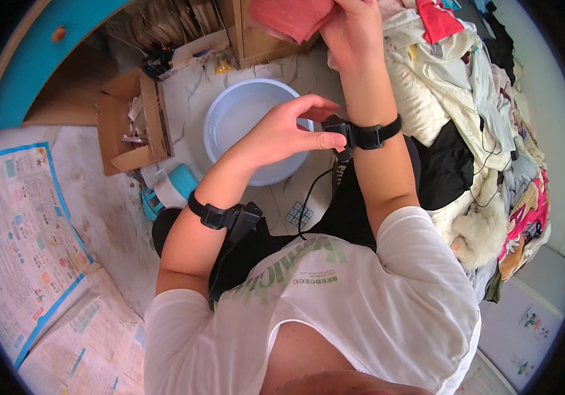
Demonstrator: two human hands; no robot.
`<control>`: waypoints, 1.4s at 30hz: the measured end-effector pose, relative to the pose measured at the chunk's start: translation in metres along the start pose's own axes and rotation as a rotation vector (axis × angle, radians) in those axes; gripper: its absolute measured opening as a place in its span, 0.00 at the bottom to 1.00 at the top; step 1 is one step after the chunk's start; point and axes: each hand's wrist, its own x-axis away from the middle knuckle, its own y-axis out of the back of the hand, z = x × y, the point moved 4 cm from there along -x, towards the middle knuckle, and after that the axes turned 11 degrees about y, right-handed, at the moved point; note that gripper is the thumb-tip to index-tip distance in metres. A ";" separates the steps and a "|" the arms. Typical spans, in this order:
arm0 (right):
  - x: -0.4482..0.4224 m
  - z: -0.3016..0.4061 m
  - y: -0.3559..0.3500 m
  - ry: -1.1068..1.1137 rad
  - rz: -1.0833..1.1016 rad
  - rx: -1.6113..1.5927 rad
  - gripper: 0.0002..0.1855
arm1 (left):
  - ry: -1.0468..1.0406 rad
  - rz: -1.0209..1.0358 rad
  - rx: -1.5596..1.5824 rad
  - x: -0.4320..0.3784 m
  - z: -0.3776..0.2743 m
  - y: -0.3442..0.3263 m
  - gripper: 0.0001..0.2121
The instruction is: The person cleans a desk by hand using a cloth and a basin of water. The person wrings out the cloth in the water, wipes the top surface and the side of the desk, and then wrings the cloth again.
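Note:
My right hand (354, 37) is raised at the top of the view and holds a folded red cloth (289, 17), partly cut off by the frame. My left hand (289, 131) reaches across to my right forearm. Its thumb and curved fingers close around the black device (337, 131) strapped there; part of the fingers is hidden behind it. A similar strapped device (245, 217) sits on my left forearm. Beyond my left hand, on the floor, stands a round pale blue plastic basin (220, 103) that appears to hold water.
An open cardboard box (107, 118) stands left of the basin, beside a blue and white object (176, 185). Piled clothes (460, 84) and a white plush toy (482, 232) lie at right. Printed sheets (25, 237) cover the floor at left. A black cable (312, 192) hangs near my lap.

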 end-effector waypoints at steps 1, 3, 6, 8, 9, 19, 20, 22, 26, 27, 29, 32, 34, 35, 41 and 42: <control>-0.001 -0.002 0.001 -0.009 -0.012 -0.001 0.24 | 0.014 -0.001 0.005 -0.001 0.001 -0.004 0.31; -0.004 -0.002 0.003 0.039 0.006 -0.014 0.24 | 0.100 0.040 0.041 -0.004 0.000 -0.012 0.28; -0.009 -0.001 0.008 0.097 0.016 0.008 0.23 | 0.129 -0.031 0.114 -0.004 0.005 -0.018 0.24; -0.012 -0.001 0.013 0.109 0.038 0.025 0.23 | 0.024 -0.100 0.051 -0.007 0.004 -0.022 0.22; -0.014 -0.001 0.014 0.120 0.068 0.024 0.23 | -0.092 -0.170 -0.020 -0.007 0.000 -0.023 0.21; -0.022 -0.014 0.013 0.175 0.093 0.082 0.24 | -0.185 -0.216 -0.070 -0.021 -0.003 -0.014 0.18; -0.020 -0.016 0.013 0.176 0.098 0.076 0.24 | -0.125 -0.192 0.001 -0.021 0.000 -0.013 0.18; -0.015 -0.018 0.017 0.228 0.089 0.433 0.23 | -0.041 -0.151 0.103 -0.021 0.004 -0.013 0.18; -0.011 -0.013 0.014 0.512 0.389 0.992 0.24 | 0.137 -0.027 0.248 -0.036 0.020 -0.011 0.17; -0.012 -0.019 0.019 0.523 0.431 1.052 0.18 | 0.222 -0.001 0.290 -0.037 0.029 -0.007 0.18; -0.010 -0.038 0.015 0.448 0.440 0.975 0.23 | 0.233 -0.040 0.311 -0.039 0.046 0.003 0.20; -0.012 -0.027 0.003 0.066 0.168 0.574 0.24 | 0.213 0.026 0.323 -0.043 0.044 0.006 0.20; -0.013 -0.020 0.001 0.007 0.055 0.387 0.23 | 0.181 0.027 0.320 -0.042 0.040 0.008 0.17; -0.014 -0.019 0.002 -0.083 -0.073 0.196 0.23 | 0.165 0.028 0.322 -0.043 0.039 0.009 0.16; -0.015 0.002 -0.005 -0.300 -0.111 0.045 0.22 | 0.140 0.135 0.286 -0.038 0.024 -0.002 0.25; -0.019 0.010 -0.006 -0.291 -0.106 0.048 0.22 | 0.128 0.156 0.282 -0.034 0.014 0.001 0.27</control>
